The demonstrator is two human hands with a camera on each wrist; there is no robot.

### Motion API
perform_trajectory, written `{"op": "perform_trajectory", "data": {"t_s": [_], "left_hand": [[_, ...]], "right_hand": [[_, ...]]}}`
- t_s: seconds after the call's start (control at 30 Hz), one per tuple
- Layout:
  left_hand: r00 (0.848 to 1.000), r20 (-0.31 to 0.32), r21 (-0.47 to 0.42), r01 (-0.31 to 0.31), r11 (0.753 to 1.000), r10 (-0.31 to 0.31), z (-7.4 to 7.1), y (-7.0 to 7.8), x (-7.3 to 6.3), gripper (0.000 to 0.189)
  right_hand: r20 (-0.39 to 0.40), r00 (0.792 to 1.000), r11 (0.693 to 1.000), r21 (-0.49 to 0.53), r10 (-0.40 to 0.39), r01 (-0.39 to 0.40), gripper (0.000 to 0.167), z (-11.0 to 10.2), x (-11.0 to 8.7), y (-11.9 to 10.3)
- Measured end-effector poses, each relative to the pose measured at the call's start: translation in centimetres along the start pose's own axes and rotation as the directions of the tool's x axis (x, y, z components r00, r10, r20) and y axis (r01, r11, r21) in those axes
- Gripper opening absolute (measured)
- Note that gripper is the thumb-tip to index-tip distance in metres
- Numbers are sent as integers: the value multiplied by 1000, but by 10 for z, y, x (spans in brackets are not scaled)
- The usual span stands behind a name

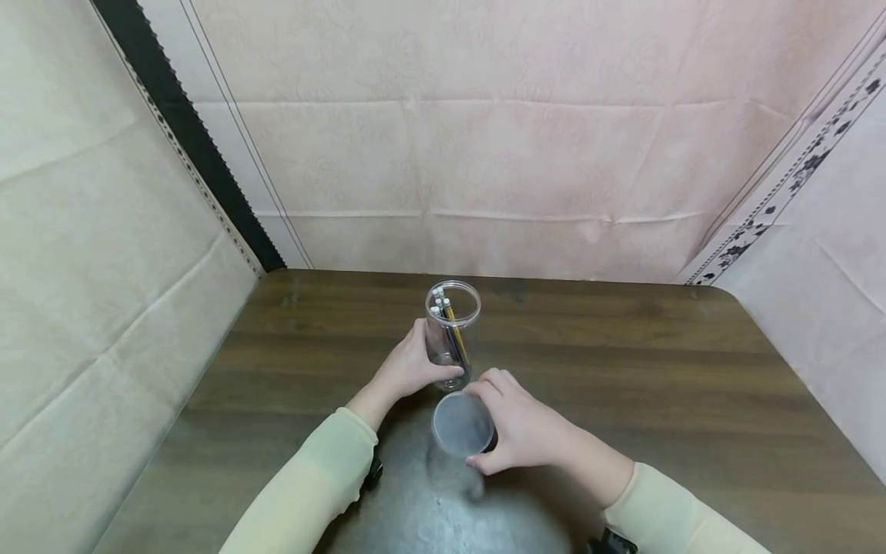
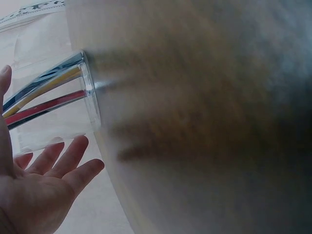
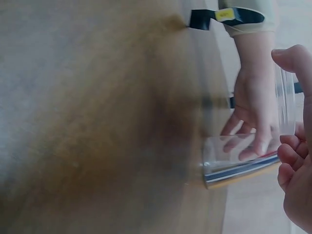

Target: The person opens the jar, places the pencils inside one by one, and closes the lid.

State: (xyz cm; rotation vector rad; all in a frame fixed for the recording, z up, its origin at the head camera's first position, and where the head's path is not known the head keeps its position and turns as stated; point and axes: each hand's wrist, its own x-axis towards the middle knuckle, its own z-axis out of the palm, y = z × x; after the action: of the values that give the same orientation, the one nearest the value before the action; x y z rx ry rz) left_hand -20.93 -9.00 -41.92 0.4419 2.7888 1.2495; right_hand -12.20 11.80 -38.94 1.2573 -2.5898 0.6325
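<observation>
A tall clear jar (image 1: 438,338) stands upright on the wooden table, with several pencils (image 1: 454,331) leaning inside, one yellow. My left hand (image 1: 408,368) holds its left side, thumb across the front and fingers behind. The left wrist view also shows a red pencil (image 2: 46,108) through the jar wall. Just in front of the jar, my right hand (image 1: 515,423) grips a round translucent lid (image 1: 462,424) by its edge, apart from the jar's open mouth. In the right wrist view the lid (image 3: 285,102) appears nearly edge-on between thumb and fingers.
The brown wooden table (image 1: 623,369) has a glossy patch toward its front. Pale cloth (image 1: 519,154) hangs behind it, with more cloth at both sides. A black strip (image 1: 187,131) runs down the left corner. Dark straps sit at both sleeves.
</observation>
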Motion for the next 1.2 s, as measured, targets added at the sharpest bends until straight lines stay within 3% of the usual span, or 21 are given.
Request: {"op": "perform_trajectory", "data": {"t_s": [0.33,0.77,1.03,1.2], "left_hand": [[1000,-6,-5,-15,1000,15,1,-3,1,86],[1000,-11,-20,-16,1000,16,1,-6,5,86],[999,2,-42,-39,998,39,2,-6,3,93],[998,-16,-36,-66,997,66,1,-6,2,88]], "right_hand": [[-34,997,997,27,74,-73,75,-21,10,1],[-81,990,993,36,116,-114,76,-31,19,2],[-189,979,997,-12,73,-77,81,-38,25,8],[-217,971,995,4,98,-100,80,-45,30,9]]}}
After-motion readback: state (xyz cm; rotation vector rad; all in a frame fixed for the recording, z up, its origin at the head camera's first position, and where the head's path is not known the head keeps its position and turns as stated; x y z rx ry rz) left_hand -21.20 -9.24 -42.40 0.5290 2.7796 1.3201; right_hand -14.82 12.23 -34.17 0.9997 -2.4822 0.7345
